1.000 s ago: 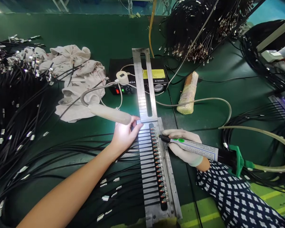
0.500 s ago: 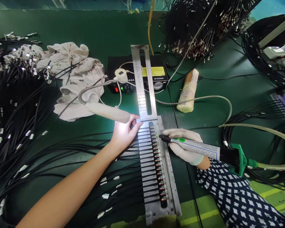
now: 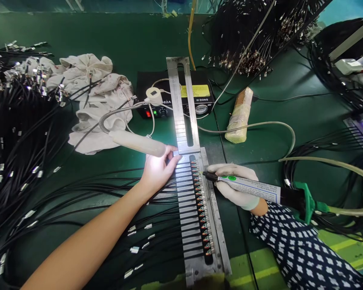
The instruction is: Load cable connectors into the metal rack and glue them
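My gloved right hand is closed around the dispensing syringe, which lies just to the right of the metal fixture. The syringe's dark tip points left, at the upper part of the row of connectors; its long axis runs crosswise, sloping down to the right. The fixture's runs away from me, leaning left. My bare left hand is nearly closed, thumb and fingers pinching the fixture's left edge. Compared with half a second ago, I see hardly any change.
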`<state>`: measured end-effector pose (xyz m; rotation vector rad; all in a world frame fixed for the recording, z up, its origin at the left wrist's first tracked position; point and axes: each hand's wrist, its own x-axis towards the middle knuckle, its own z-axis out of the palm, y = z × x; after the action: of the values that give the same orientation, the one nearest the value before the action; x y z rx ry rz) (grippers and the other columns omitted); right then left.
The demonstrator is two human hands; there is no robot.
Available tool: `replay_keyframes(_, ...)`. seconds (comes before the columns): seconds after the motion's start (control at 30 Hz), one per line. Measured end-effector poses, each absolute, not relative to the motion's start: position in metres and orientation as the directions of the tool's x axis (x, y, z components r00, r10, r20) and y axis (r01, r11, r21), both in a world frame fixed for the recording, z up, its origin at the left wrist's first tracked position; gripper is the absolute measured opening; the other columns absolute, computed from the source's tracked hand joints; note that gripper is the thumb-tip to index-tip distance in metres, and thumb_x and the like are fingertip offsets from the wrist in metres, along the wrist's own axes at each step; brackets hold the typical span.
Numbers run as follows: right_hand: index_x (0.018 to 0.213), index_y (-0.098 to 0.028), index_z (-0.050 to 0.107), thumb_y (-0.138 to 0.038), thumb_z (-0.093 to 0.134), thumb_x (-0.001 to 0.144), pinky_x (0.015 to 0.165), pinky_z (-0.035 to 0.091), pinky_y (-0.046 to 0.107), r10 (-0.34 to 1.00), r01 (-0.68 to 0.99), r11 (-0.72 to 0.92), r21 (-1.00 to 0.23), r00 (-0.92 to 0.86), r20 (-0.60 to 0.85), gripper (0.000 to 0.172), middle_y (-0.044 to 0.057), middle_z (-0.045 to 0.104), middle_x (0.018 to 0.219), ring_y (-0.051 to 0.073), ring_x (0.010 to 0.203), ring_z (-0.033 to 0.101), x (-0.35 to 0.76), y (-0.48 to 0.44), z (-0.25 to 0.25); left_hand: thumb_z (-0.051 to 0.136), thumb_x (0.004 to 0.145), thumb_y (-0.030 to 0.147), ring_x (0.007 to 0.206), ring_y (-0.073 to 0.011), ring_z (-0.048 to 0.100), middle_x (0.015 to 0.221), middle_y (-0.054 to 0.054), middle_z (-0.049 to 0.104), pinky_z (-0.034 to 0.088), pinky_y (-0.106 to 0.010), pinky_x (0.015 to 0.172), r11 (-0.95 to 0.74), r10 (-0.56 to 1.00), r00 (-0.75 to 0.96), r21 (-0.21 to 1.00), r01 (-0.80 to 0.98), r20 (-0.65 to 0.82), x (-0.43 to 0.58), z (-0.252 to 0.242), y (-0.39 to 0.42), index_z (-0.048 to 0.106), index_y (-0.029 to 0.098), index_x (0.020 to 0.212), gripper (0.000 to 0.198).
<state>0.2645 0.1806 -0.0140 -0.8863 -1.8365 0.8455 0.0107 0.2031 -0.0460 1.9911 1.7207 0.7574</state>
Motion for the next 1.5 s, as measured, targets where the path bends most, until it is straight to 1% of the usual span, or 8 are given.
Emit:
replay_keyframes(0.27, 0.095, -0.020, 0.068, -0.018, 0.070, 0.081, 0.083, 0.062, 0.035, 0.843, 0.223, 0.504, -0.835, -0.337, 0.419, 0.014, 0.008, 0.075, 0.103, 0.022, 0.091, 0.073, 0.265, 0.182, -0.018, 0.057, 0.089, 0.035, 0.074, -0.0186, 0.055, 0.074, 0.000, 0.060, 0.041, -0.033, 0.077, -0.149, 0.988, 0.085, 0.625, 0.766, 0.131, 0.012, -0.045, 0.202, 0.063, 0.020, 0.096, 0.017)
replay_keyframes(0.5, 0.093, -0.020, 0.068, -0.018, 0.071, 0.082, 0.084, 0.062, 0.035, 0.852, 0.209, 0.485, -0.849, -0.330, 0.406, 0.012, 0.009, 0.075, 0.103, 0.022, 0.092, 0.073, 0.264, 0.183, -0.019, 0.058, 0.089, 0.034, 0.075, -0.0182, 0.055, 0.074, 0.000, 0.060, 0.041, -0.033, 0.077, -0.150, 0.987, 0.083, 0.632, 0.761, 0.135, 0.012, -0.045, 0.202, 0.063, 0.019, 0.096, 0.017)
replay_keyframes(0.73, 0.094, -0.019, 0.068, -0.017, 0.071, 0.081, 0.085, 0.062, 0.035, 0.838, 0.194, 0.512, -0.837, -0.327, 0.437, 0.013, 0.010, 0.075, 0.103, 0.021, 0.092, 0.073, 0.263, 0.183, -0.018, 0.058, 0.089, 0.035, 0.074, -0.0178, 0.055, 0.074, 0.001, 0.060, 0.041, -0.033, 0.077, -0.159, 0.986, 0.093, 0.633, 0.758, 0.136, 0.010, -0.048, 0.203, 0.064, 0.019, 0.098, 0.019)
replay_keyframes(0.93, 0.094, -0.020, 0.068, -0.018, 0.070, 0.082, 0.084, 0.062, 0.035, 0.844, 0.209, 0.504, -0.838, -0.325, 0.427, 0.012, 0.009, 0.075, 0.104, 0.021, 0.092, 0.073, 0.263, 0.183, -0.017, 0.058, 0.088, 0.034, 0.074, -0.0180, 0.056, 0.075, 0.001, 0.061, 0.042, -0.033, 0.077, -0.154, 0.987, 0.094, 0.632, 0.759, 0.128, 0.009, -0.050, 0.203, 0.064, 0.020, 0.098, 0.018)
replay_keyframes(1.17, 0.097, -0.021, 0.068, -0.016, 0.071, 0.081, 0.084, 0.062, 0.038, 0.836, 0.153, 0.520, -0.840, -0.291, 0.465, 0.017, 0.009, 0.074, 0.108, 0.024, 0.093, 0.073, 0.267, 0.174, -0.012, 0.057, 0.088, 0.035, 0.073, -0.0179, 0.055, 0.073, 0.001, 0.060, 0.042, -0.034, 0.077, -0.155, 0.987, 0.089, 0.633, 0.759, 0.135, 0.011, -0.048, 0.203, 0.064, 0.020, 0.096, 0.018)
replay_keyframes(1.5, 0.095, -0.019, 0.068, -0.018, 0.071, 0.081, 0.083, 0.062, 0.034, 0.847, 0.203, 0.492, -0.846, -0.336, 0.412, 0.015, 0.009, 0.075, 0.104, 0.022, 0.091, 0.074, 0.266, 0.170, -0.016, 0.058, 0.088, 0.036, 0.073, -0.0181, 0.055, 0.074, 0.000, 0.061, 0.042, -0.034, 0.077, -0.139, 0.989, 0.081, 0.629, 0.765, 0.120, 0.011, -0.046, 0.203, 0.064, 0.020, 0.097, 0.019)
